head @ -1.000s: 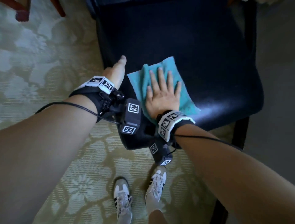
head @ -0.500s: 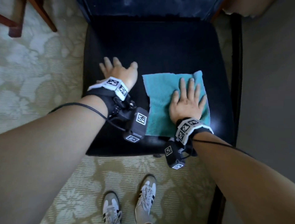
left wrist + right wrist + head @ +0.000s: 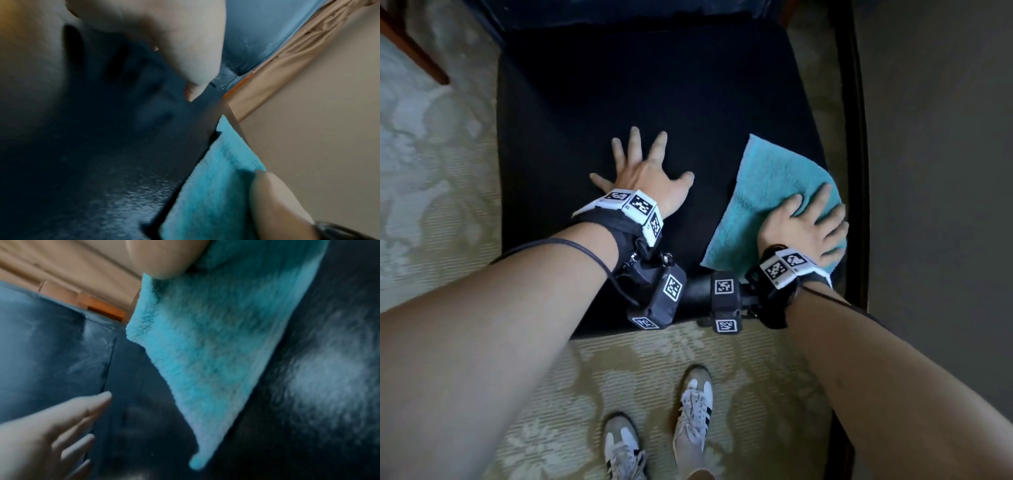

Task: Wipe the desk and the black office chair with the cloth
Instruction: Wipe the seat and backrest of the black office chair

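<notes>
On the far left a patterned carpet (image 3: 441,192) lies under the black office chair (image 3: 654,89), whose wide seat fills the middle of the head view. The left hand (image 3: 643,174) rests flat on the seat a little left of centre, its fingers spread wide and straight and holding nothing; I judge it is only steadying the chair. Just to its right, apart from it, the teal cloth (image 3: 767,192) lies on the near right part of the seat, its right edge reaching the seat's right side. The right hand (image 3: 804,226) presses down on the near right part of the cloth, palm down with fingers fairly straight and slightly bent over the fabric, pushing rather than pinching as far as the views show. From this I judge the chair-wiping step is under way, with the cloth working the right side of the seat. The far half of the seat and the backrest (image 3: 51,350), which shows pale smears in the right wrist view, look not yet reached. No counter shows in any view, so whether that part of the task is done cannot be told. Near the bottom, two white sneakers (image 3: 661,442) stand on the carpet in front of the chair.
</notes>
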`<action>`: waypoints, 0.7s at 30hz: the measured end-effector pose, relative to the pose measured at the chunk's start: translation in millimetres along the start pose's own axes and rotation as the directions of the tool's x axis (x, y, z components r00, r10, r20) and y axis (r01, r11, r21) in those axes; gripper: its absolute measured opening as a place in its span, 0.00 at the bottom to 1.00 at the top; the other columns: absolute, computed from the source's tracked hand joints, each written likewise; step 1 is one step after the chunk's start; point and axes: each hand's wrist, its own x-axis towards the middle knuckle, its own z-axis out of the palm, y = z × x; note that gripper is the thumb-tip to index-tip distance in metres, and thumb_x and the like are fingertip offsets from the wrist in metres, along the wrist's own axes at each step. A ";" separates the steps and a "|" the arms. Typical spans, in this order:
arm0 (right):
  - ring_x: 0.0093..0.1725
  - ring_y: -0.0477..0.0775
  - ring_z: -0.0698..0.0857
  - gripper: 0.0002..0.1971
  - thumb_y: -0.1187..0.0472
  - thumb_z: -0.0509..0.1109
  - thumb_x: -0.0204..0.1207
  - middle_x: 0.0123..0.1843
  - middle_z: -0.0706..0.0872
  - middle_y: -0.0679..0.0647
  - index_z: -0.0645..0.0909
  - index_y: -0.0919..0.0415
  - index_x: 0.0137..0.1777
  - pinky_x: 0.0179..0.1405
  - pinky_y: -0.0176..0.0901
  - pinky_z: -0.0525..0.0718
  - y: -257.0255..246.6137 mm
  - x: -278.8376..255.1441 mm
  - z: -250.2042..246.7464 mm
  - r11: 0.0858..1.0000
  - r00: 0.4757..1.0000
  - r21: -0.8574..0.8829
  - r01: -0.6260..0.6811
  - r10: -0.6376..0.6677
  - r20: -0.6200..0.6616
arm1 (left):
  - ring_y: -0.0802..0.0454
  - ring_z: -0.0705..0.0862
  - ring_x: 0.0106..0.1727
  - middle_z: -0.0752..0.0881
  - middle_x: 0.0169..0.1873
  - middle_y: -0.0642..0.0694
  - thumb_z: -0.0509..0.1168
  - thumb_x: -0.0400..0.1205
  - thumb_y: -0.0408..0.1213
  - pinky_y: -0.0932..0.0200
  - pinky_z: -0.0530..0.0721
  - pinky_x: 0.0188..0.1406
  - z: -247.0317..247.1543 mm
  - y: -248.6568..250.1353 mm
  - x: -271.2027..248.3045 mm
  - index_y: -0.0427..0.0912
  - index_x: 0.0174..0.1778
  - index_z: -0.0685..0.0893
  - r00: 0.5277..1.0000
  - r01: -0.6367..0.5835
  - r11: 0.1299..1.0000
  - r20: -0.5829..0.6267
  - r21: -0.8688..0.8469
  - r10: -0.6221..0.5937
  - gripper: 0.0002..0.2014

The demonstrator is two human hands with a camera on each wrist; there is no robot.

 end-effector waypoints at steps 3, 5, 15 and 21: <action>0.83 0.53 0.51 0.28 0.38 0.42 0.82 0.85 0.53 0.46 0.48 0.34 0.82 0.80 0.60 0.47 5.4 -14.4 2.6 1.000 1.000 -0.005 0.003 -0.003 -0.017 | 0.47 0.36 0.84 0.41 0.85 0.53 0.60 0.80 0.61 0.24 0.41 0.76 0.6 9.7 -5.2 0.62 0.83 0.53 0.999 -0.038 0.999 0.007 -0.009 0.038 0.36; 0.81 0.54 0.55 0.28 0.36 0.42 0.80 0.83 0.57 0.48 0.50 0.33 0.82 0.79 0.59 0.49 17.6 -11.1 -1.1 0.999 0.999 0.026 -0.036 0.036 0.001 | 0.47 0.37 0.85 0.42 0.85 0.52 0.59 0.80 0.61 0.25 0.41 0.77 0.9 15.5 -8.2 0.62 0.83 0.54 0.999 -0.044 0.999 0.021 -0.012 0.045 0.36; 0.76 0.65 0.70 0.28 0.46 0.41 0.87 0.78 0.71 0.62 0.66 0.59 0.80 0.75 0.54 0.61 14.1 32.8 -29.8 0.937 0.934 0.172 -0.304 0.258 0.247 | 0.49 0.42 0.85 0.50 0.84 0.53 0.59 0.80 0.59 0.26 0.44 0.77 -2.1 21.1 -4.2 0.60 0.81 0.60 0.997 -0.053 0.998 0.053 -0.021 0.054 0.32; 0.74 0.66 0.72 0.27 0.50 0.41 0.89 0.76 0.74 0.66 0.69 0.65 0.76 0.71 0.50 0.66 -42.8 83.1 -35.7 0.985 0.947 0.143 -0.098 0.049 0.316 | 0.51 0.46 0.85 0.54 0.84 0.53 0.60 0.81 0.58 0.29 0.46 0.79 -13.9 35.1 38.9 0.59 0.81 0.62 0.997 -0.080 0.993 -0.022 -0.081 0.079 0.31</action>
